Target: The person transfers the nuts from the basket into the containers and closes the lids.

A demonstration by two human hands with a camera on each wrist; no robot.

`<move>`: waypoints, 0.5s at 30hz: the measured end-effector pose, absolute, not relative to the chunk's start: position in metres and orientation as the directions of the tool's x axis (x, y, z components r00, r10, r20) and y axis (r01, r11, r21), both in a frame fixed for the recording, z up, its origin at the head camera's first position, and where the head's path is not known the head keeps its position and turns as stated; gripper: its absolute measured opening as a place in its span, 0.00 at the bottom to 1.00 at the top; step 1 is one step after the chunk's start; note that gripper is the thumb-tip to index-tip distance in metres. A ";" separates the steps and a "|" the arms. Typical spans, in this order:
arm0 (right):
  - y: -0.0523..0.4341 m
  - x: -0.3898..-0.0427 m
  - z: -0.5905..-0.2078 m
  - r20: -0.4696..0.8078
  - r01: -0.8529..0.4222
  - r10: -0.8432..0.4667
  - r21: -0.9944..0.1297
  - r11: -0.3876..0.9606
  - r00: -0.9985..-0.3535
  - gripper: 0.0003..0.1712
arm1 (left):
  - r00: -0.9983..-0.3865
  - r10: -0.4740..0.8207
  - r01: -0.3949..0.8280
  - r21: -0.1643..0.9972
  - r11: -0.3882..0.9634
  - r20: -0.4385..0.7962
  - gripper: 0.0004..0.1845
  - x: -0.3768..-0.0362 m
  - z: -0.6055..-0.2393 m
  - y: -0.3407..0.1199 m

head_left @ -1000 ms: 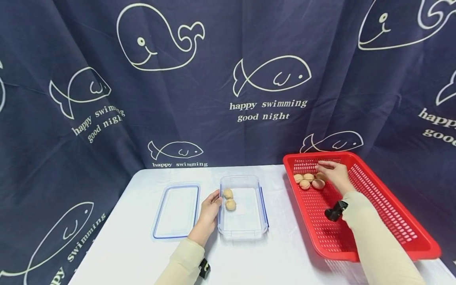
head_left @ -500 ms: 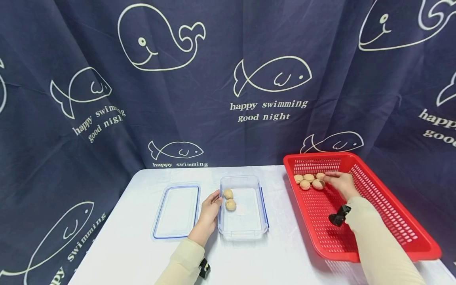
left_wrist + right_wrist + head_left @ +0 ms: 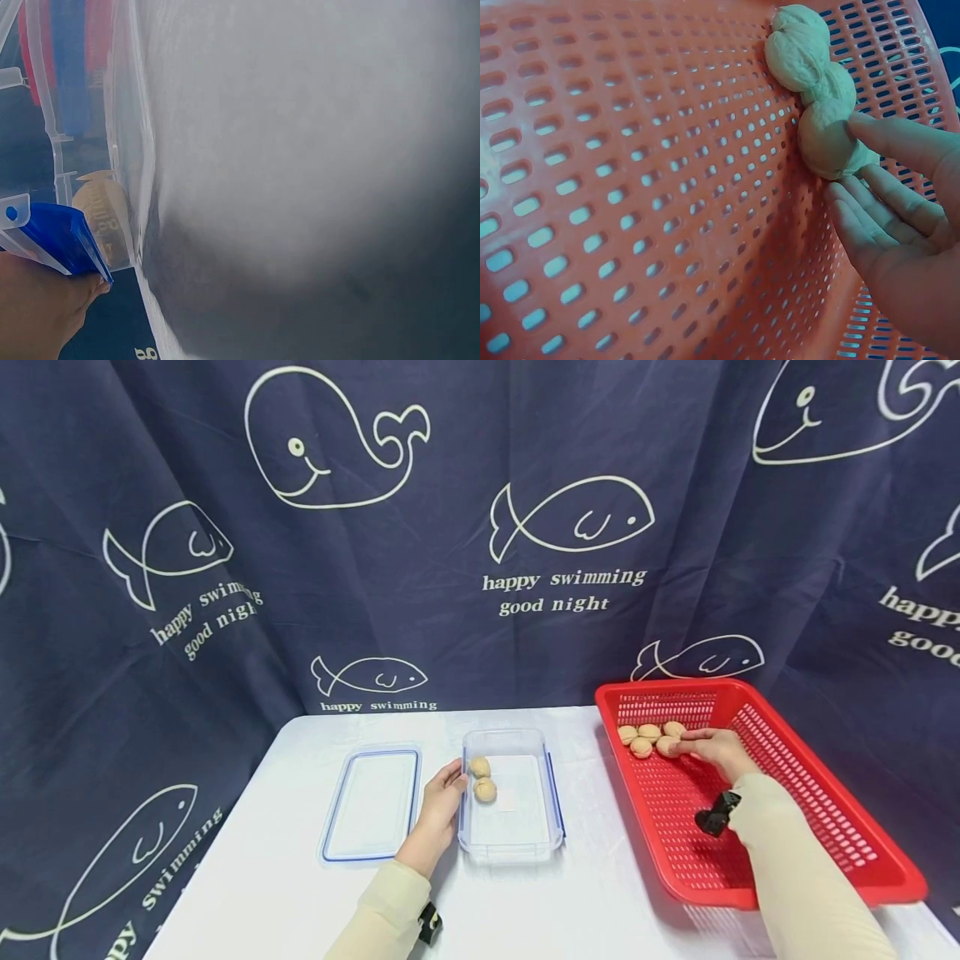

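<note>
My left hand (image 3: 441,802) holds the left side of a clear food container (image 3: 517,855), by its blue latch flap (image 3: 64,236) in the left wrist view. Two walnuts (image 3: 485,790) lie inside against that wall. Over in a red plastic basket (image 3: 660,827), my right hand (image 3: 718,750) has thumb and fingertips on either side of the front right walnut (image 3: 666,746). The right wrist view shows this walnut (image 3: 826,142) between the thumb and the fingers, still among the others. Several more walnuts (image 3: 648,732) sit together in the basket's back left corner.
The container's lid (image 3: 372,806), clear with a blue seal, lies flat to the left of my left hand. A white cloth (image 3: 285,893) covers the table. Behind it hangs a dark blue curtain (image 3: 450,568) with fish prints. The basket's sides rise around my right hand.
My right hand has come down into the basket, first beside the back right walnut, then forward onto the front right one. My left hand and the container stay put.
</note>
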State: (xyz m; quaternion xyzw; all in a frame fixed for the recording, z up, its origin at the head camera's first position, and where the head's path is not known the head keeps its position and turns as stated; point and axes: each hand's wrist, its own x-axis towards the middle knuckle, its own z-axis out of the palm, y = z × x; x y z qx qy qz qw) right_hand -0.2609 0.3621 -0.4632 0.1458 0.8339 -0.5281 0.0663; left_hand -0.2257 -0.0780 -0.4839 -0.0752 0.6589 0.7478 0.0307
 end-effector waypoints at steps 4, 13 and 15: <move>0.361 -0.260 -0.464 -0.271 0.309 0.153 -0.876 0.371 -0.950 0.41 | -0.986 -0.057 -0.146 0.981 -0.130 -0.154 0.24 -0.226 -0.484 -0.078; 0.361 -0.261 -0.466 -0.246 0.272 0.118 -0.885 0.377 -0.962 0.34 | -0.987 -0.045 -0.150 0.980 -0.129 -0.156 0.24 -0.226 -0.484 -0.079; 0.362 -0.261 -0.466 -0.247 0.273 0.117 -0.876 0.398 -0.962 0.34 | -0.987 -0.045 -0.150 0.980 -0.127 -0.157 0.24 -0.226 -0.484 -0.079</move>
